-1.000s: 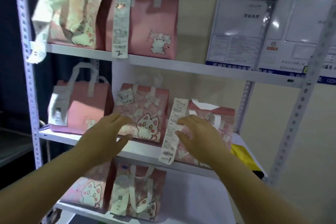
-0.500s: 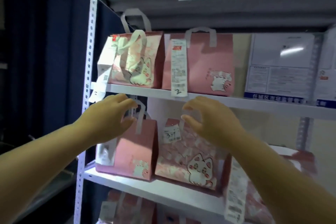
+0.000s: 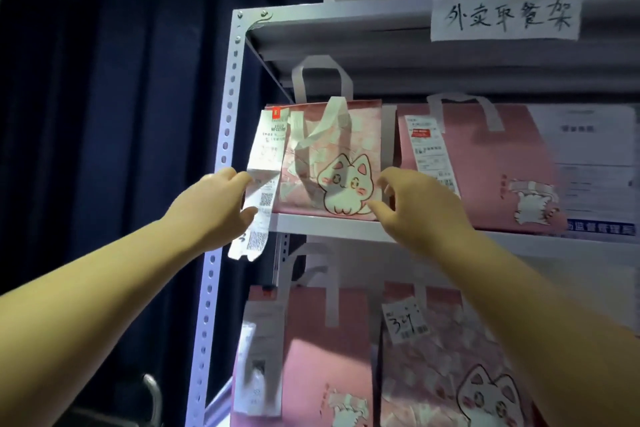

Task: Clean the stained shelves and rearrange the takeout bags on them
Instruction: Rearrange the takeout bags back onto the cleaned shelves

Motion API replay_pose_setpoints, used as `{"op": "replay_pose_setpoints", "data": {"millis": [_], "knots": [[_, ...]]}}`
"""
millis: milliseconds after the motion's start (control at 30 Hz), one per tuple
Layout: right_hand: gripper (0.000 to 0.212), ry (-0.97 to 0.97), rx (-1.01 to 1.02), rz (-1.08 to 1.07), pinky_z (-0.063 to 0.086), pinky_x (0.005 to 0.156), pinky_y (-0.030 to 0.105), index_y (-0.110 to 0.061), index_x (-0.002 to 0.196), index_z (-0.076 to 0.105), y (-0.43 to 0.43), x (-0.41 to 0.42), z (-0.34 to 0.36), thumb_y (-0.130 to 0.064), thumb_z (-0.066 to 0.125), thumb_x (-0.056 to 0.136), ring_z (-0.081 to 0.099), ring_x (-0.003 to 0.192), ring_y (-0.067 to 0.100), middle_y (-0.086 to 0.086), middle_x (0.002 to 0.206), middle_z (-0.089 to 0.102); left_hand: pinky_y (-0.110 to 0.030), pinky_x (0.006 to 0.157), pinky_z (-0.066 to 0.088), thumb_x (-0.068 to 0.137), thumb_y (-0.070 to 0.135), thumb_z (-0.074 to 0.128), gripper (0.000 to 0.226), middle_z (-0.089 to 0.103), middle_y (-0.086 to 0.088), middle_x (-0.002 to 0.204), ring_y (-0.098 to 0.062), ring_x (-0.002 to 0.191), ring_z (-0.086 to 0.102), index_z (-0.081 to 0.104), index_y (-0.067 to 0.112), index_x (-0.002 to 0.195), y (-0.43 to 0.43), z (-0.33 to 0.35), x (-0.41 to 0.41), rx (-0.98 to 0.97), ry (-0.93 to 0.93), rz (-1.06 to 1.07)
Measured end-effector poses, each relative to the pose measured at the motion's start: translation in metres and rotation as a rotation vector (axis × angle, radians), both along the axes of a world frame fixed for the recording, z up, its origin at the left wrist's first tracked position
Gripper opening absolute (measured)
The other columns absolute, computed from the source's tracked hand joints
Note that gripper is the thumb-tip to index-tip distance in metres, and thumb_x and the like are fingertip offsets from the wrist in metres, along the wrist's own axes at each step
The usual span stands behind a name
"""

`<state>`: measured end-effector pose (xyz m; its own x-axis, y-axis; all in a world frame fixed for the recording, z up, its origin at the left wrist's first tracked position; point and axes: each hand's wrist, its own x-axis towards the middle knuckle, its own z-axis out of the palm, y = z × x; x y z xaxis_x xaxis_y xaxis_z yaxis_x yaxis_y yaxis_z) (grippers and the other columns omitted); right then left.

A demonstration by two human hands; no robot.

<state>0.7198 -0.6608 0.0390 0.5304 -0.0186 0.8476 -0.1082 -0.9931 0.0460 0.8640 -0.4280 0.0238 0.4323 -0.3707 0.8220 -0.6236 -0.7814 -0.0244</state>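
On the upper shelf (image 3: 322, 223) stands a pink takeout bag with a cat drawing (image 3: 332, 163), and a long receipt (image 3: 268, 149) hangs off its left side. My left hand (image 3: 218, 208) reaches to the bag's left edge, its fingertips behind the hanging receipt and its thumb below them. My right hand (image 3: 412, 208) is at the bag's lower right corner with curved, spread fingers that grip nothing. A plain pink bag (image 3: 485, 177) with a receipt stands just right of the cat bag.
Two more pink bags (image 3: 311, 357) (image 3: 450, 374) stand on the shelf below. A handwritten paper label (image 3: 505, 19) is stuck to the top shelf edge. The white perforated post (image 3: 221, 184) and a dark curtain (image 3: 121, 115) are at the left. Notices hang on the back wall.
The view and both hands have risen from the middle shelf to the upper shelf. My hands now flank the cat bag there, one on each side.
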Motion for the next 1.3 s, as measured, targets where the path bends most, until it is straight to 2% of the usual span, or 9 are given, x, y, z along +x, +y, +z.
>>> {"op": "replay_pose_setpoints", "data": {"millis": [167, 333, 467, 567, 700, 800, 900, 1000, 1300], "knots": [[0.033, 0.040, 0.135, -0.112, 0.048, 0.068, 0.037, -0.017, 0.108, 0.048, 0.001, 0.028, 0.020, -0.038, 0.059, 0.086, 0.054, 0.085, 0.023, 0.002, 0.103, 0.057, -0.038, 0.084, 0.047, 0.087, 0.038, 0.054, 0.046, 0.052, -0.007, 0.117, -0.024, 0.107, 0.048, 0.042, 0.012, 0.122, -0.010, 0.013, 0.040, -0.077, 0.089, -0.033], [0.044, 0.095, 0.214, -0.190, 0.050, 0.075, 0.040, -0.011, 0.113, 0.045, 0.002, 0.051, 0.030, -0.041, 0.061, 0.085, 0.056, 0.092, 0.027, 0.006, 0.109, 0.057, -0.033, 0.074, 0.042, 0.086, 0.036, 0.052, 0.032, 0.052, -0.006, 0.105, -0.021, 0.095, 0.041, 0.041, 0.014, 0.106, -0.021, 0.021, 0.061, -0.075, 0.156, -0.040], [0.045, 0.118, 0.287, -0.204, 0.044, 0.066, 0.033, -0.007, 0.116, 0.046, 0.005, 0.063, 0.036, -0.034, 0.063, 0.084, 0.055, 0.087, 0.025, 0.008, 0.106, 0.057, -0.033, 0.060, 0.046, 0.084, 0.036, 0.053, 0.029, 0.055, -0.005, 0.093, -0.022, 0.085, 0.050, 0.043, 0.013, 0.100, -0.025, 0.025, 0.069, -0.127, 0.226, -0.082], [0.047, 0.114, 0.333, -0.267, 0.042, 0.061, 0.033, -0.005, 0.115, 0.044, 0.005, 0.069, 0.038, -0.033, 0.064, 0.083, 0.053, 0.082, 0.025, 0.008, 0.097, 0.053, -0.036, 0.062, 0.052, 0.082, 0.039, 0.054, 0.035, 0.058, -0.003, 0.092, -0.020, 0.081, 0.054, 0.046, 0.013, 0.104, -0.027, 0.027, 0.074, -0.145, 0.276, -0.109], [0.034, 0.145, 0.388, -0.272, 0.036, 0.048, 0.029, -0.009, 0.102, 0.041, 0.001, 0.077, 0.038, -0.027, 0.063, 0.082, 0.054, 0.072, 0.021, 0.003, 0.080, 0.051, -0.036, 0.061, 0.054, 0.082, 0.041, 0.058, 0.041, 0.059, -0.004, 0.092, -0.018, 0.075, 0.057, 0.047, 0.012, 0.109, -0.028, 0.027, 0.079, -0.190, 0.304, -0.120], [0.024, 0.147, 0.387, -0.284, 0.033, 0.046, 0.027, -0.008, 0.094, 0.045, -0.003, 0.083, 0.036, -0.017, 0.062, 0.081, 0.054, 0.070, 0.022, 0.006, 0.082, 0.056, -0.031, 0.054, 0.051, 0.081, 0.039, 0.061, 0.042, 0.059, -0.002, 0.092, -0.015, 0.071, 0.058, 0.048, 0.013, 0.111, -0.030, 0.024, 0.080, -0.242, 0.331, -0.161], [0.019, 0.107, 0.361, -0.246, 0.047, 0.058, 0.032, -0.008, 0.098, 0.055, -0.007, 0.086, 0.033, -0.009, 0.060, 0.079, 0.059, 0.080, 0.028, 0.010, 0.094, 0.064, -0.030, 0.055, 0.049, 0.080, 0.040, 0.065, 0.043, 0.060, 0.002, 0.093, -0.013, 0.072, 0.058, 0.050, 0.016, 0.112, -0.030, 0.021, 0.080, -0.342, 0.345, -0.233], [0.024, 0.012, 0.347, -0.168, 0.053, 0.076, 0.041, -0.007, 0.104, 0.056, -0.010, 0.082, 0.030, -0.005, 0.061, 0.080, 0.059, 0.092, 0.030, 0.010, 0.103, 0.063, -0.035, 0.070, 0.052, 0.079, 0.044, 0.066, 0.049, 0.063, 0.001, 0.104, -0.016, 0.085, 0.059, 0.051, 0.016, 0.117, -0.027, 0.017, 0.076, -0.420, 0.306, -0.309], [0.036, -0.162, 0.367, 0.057, 0.050, 0.083, 0.038, -0.010, 0.114, 0.056, -0.011, 0.042, 0.022, -0.001, 0.063, 0.080, 0.057, 0.095, 0.022, 0.005, 0.106, 0.062, -0.013, 0.061, 0.036, 0.078, 0.031, 0.070, 0.036, 0.061, 0.006, 0.102, -0.003, 0.086, 0.056, 0.055, 0.023, 0.110, -0.011, 0.012, 0.037, -0.507, 0.227, -0.432]]}}
